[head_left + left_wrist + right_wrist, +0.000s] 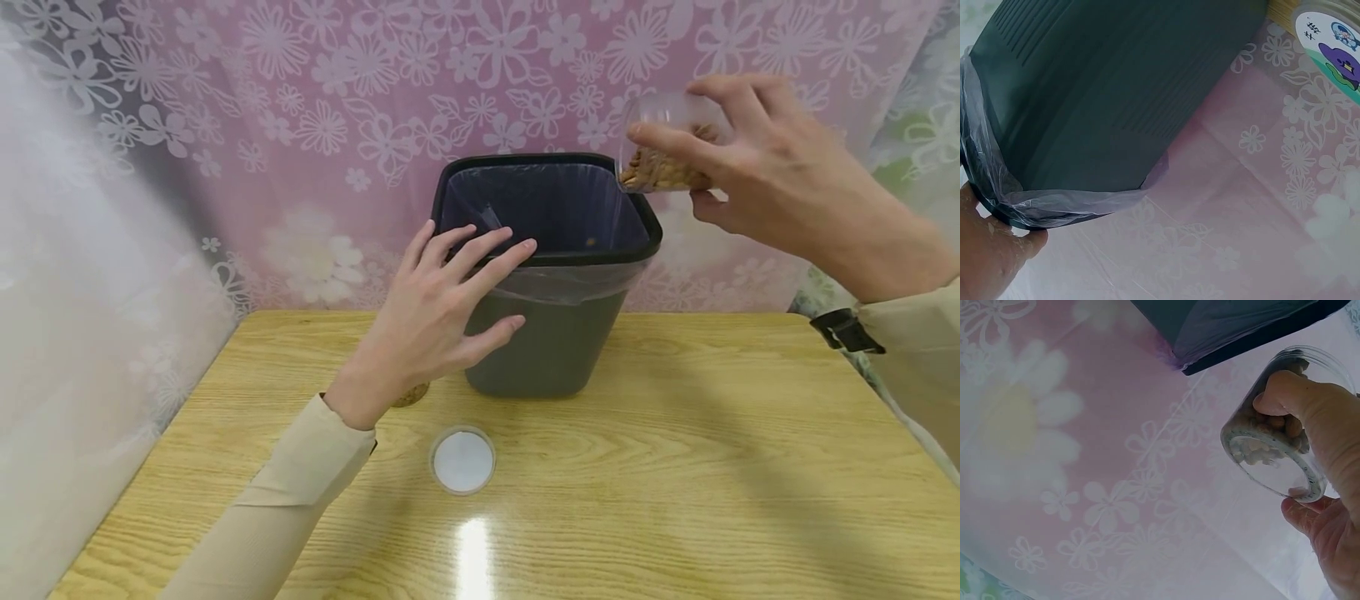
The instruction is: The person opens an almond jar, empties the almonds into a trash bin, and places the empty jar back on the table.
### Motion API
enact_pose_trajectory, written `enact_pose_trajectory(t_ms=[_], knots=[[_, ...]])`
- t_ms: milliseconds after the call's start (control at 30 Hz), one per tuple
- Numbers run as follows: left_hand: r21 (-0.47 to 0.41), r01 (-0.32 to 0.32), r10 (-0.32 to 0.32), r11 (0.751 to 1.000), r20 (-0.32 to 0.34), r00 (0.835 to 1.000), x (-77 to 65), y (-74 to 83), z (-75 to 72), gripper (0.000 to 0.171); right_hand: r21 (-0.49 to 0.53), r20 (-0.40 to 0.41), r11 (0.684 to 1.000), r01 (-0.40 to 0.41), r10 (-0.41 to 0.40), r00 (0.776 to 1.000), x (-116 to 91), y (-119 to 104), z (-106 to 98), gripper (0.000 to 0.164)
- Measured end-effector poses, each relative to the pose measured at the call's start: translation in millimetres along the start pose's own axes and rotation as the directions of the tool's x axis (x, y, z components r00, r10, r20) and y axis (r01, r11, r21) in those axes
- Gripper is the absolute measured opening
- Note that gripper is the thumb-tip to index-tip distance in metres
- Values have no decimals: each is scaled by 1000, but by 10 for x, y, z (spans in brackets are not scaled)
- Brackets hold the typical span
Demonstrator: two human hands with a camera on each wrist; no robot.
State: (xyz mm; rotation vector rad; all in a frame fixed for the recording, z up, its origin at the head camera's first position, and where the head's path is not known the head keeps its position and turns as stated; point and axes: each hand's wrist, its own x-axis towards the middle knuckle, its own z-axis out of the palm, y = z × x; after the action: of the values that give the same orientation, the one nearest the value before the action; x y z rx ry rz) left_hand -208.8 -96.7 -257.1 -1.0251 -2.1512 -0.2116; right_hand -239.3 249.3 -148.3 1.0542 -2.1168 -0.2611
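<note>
A tapered grey plastic bin (547, 342) with a black rim and a clear film liner stands on a yellow wood-grain table (675, 467). Across the bin's near-left rim, the left hand (446, 296) spreads its fingers. At the bin's right rim, the right hand (772, 162) grips a tilted, transparent cylindrical jar (648, 117) containing brown nut-like pieces (652, 173). In front of the bin lies a round white disc (463, 462) with a translucent edge.

Curtained-off space, exact kind of room unclear, pink floral curtain (480, 79) behind 1 wood-grain table (645, 483)
</note>
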Motion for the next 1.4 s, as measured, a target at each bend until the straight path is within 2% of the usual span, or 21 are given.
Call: enact_pose_trajectory(t_ms=[200,467,800,1100,1400], knots=[[-7,-1,1,1000,2,1000,-2,1,7,66,-13,-31,999,34,-34,999,27,-8,10,104],[-18,5,-5,1000,3,1000,-7,8,14,66,-40,19,999,24,-23,1000,47,-40,-13,105],[-18,5,-5,1000,-4,1000,-16,7,20,67,-49,-50,995,90,-92,995,81,-26,48,99],[-15,6,-6,1000,-12,1000,-16,6,26,67,-101,6,989,107,-107,994,89,-48,19,110],[-16,3,-3,1000,-19,1000,-10,6,25,67,-125,3,985,117,-117,993,95,-63,25,113]])
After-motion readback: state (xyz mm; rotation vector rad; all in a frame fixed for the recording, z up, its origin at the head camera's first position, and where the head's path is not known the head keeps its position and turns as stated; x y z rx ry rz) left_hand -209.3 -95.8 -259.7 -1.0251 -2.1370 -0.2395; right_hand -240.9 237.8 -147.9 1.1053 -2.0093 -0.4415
